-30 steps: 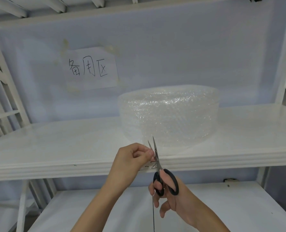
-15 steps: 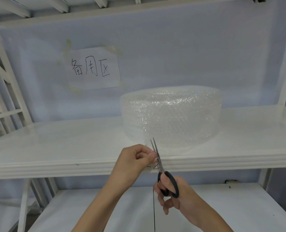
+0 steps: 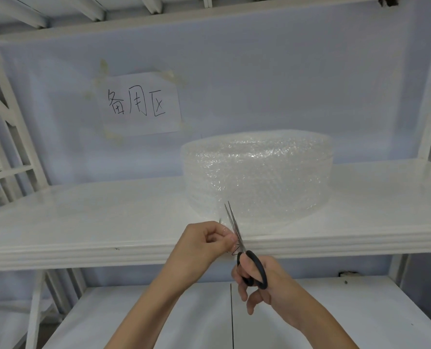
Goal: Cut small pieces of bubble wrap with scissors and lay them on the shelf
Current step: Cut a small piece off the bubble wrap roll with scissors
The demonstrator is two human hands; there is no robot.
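The left hand (image 3: pixel 204 244) pinched bubble wrap (image 3: pixel 257 177) while the right hand (image 3: pixel 262 280) gripped nearly closed scissors (image 3: pixel 237 238); no cut pieces lay visible on the shelf (image 3: pixel 83 222).

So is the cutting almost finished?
No. No cut pieces lie on the shelf yet. The left hand pinches a bit of bubble wrap while the right hand works the scissors. The big roll remains.

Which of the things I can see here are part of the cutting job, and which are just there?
In use: scissors in the right hand; bubble wrap strip pinched by the left hand; bubble wrap roll; shelf.

Just there: paper sign; lower shelf.
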